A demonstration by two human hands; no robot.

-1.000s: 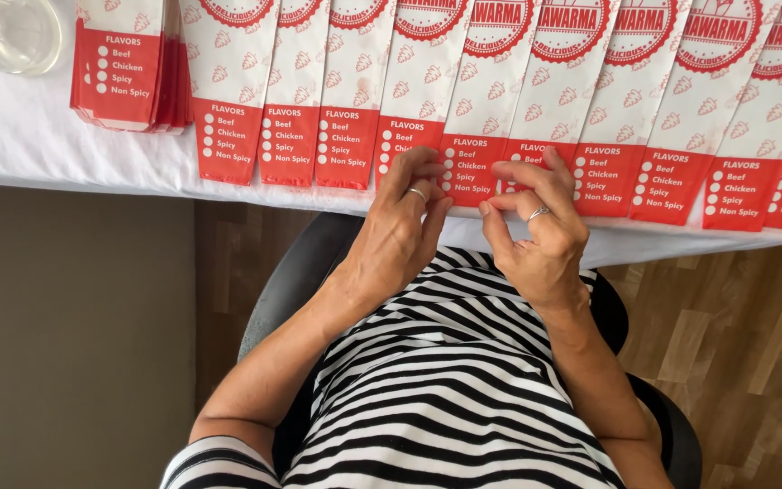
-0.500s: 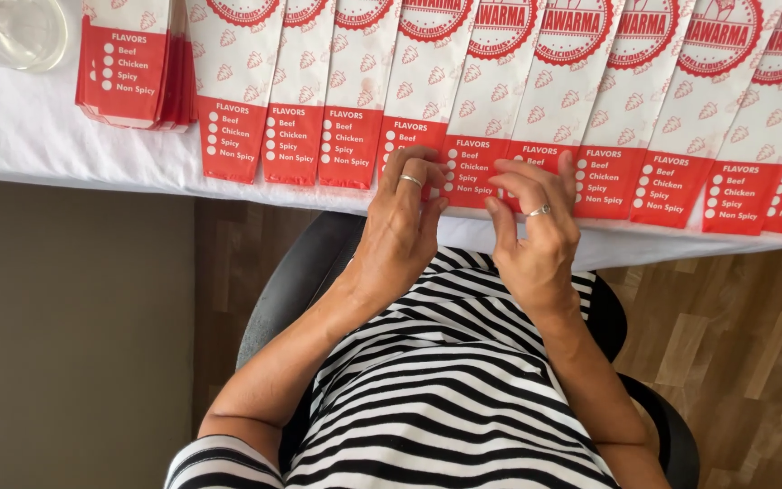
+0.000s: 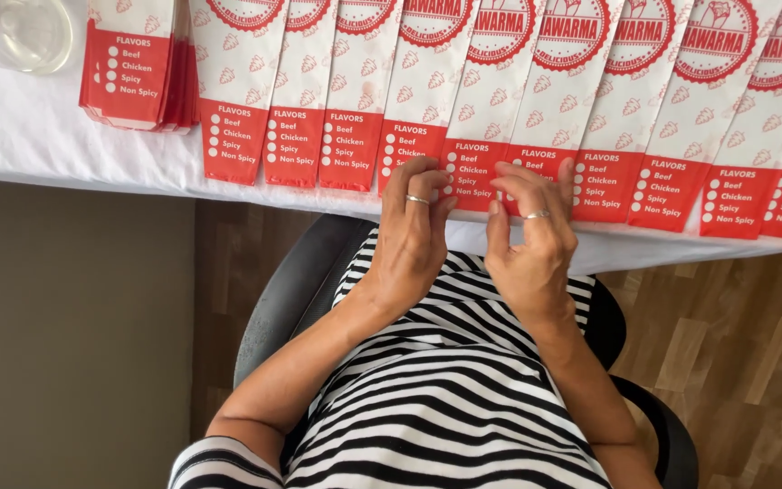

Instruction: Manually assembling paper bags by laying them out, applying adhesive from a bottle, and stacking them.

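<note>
**Hands at the near ends of a row of paper sleeves**

The person sits at a white-covered worktop (image 3: 29, 136) with both hands raised to its near edge. The left hand (image 3: 414, 231) rests its fingertips on the red end of one paper sleeve (image 3: 468, 136); the right hand (image 3: 531, 240) curls its fingers over the red end of the next sleeve (image 3: 545, 127), thumb and forefinger drawn close together, though whether they pinch the paper cannot be told. Both sleeves lie straight ahead of the hands, long axes running away from the person and leaning slightly right, each hand nearest its own sleeve. About eleven sleeves lie side by side in the row, overlapping. One separate stack of sleeves (image 3: 138, 72) sits at far left, beside one clear plastic container (image 3: 24, 32).
</note>
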